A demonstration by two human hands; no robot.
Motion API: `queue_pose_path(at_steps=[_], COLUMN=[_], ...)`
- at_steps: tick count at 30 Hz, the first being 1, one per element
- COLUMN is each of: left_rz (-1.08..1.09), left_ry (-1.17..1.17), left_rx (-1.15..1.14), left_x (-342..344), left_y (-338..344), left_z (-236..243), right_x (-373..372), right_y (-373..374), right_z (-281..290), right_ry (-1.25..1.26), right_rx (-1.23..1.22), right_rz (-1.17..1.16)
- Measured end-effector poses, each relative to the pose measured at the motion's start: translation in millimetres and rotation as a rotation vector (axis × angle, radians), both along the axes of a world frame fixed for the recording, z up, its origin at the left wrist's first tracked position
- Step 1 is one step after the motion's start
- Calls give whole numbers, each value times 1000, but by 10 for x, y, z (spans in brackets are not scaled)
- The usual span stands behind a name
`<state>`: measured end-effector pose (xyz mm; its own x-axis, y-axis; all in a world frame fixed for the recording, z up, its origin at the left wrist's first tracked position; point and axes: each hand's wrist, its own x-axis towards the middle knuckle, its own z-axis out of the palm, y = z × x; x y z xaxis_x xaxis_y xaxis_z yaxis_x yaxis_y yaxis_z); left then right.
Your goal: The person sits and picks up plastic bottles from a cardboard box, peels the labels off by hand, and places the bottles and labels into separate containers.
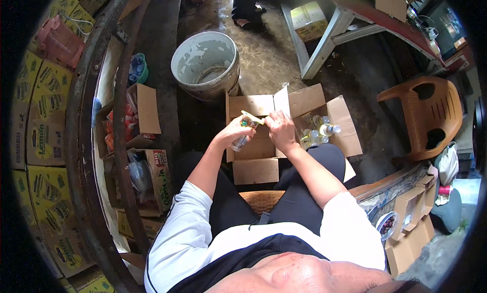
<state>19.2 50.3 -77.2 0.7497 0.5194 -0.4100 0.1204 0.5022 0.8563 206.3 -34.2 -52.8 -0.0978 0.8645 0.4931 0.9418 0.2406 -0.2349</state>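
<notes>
My left hand point(234, 131) is wrapped round a small clear bottle point(239, 143), held tilted in front of me. A pale yellow strip, perhaps a label point(252, 117), lies at the bottle's upper end. My right hand point(281, 132) has its fingers pinched together at the strip's right end. Both hands are above an open cardboard box point(255, 171) with its flaps spread. Just right of it, several clear bottles with pale caps point(321, 132) stand in a second open box point(347, 124), close to my right knee.
A large worn white bucket point(231, 80) stands beyond the boxes. A brown plastic chair point(431, 115) is at the right, below a wooden table point(350, 24). Stacked yellow cartons point(48, 136) line the left, behind a rack with open boxes point(152, 176). Another person's foot point(243, 22) shows at the top.
</notes>
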Motion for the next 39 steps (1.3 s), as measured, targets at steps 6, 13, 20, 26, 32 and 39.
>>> queue_pose_path(at_steps=[6, 13, 20, 26, 32, 39], left_rz=[-38, 91, 194, 233, 365, 457], left_ry=[173, 186, -82, -144, -52, 11], left_rx=[360, 445, 277, 330, 327, 277], left_x=[16, -64, 135, 424, 233, 87], left_y=[54, 19, 70, 135, 216, 264], left_z=[6, -45, -66, -23, 19, -57], right_x=[248, 582, 616, 797, 378, 229], right_y=[118, 479, 825, 853, 1006, 1449], right_z=[-170, -445, -2036, -3455, -3580, -2311], right_ry=[649, 1036, 1383, 1586, 2163, 2053], right_rx=[-515, -698, -1112, -984, -779, -706], right_rz=[-101, -199, -307, -611, -389, -208])
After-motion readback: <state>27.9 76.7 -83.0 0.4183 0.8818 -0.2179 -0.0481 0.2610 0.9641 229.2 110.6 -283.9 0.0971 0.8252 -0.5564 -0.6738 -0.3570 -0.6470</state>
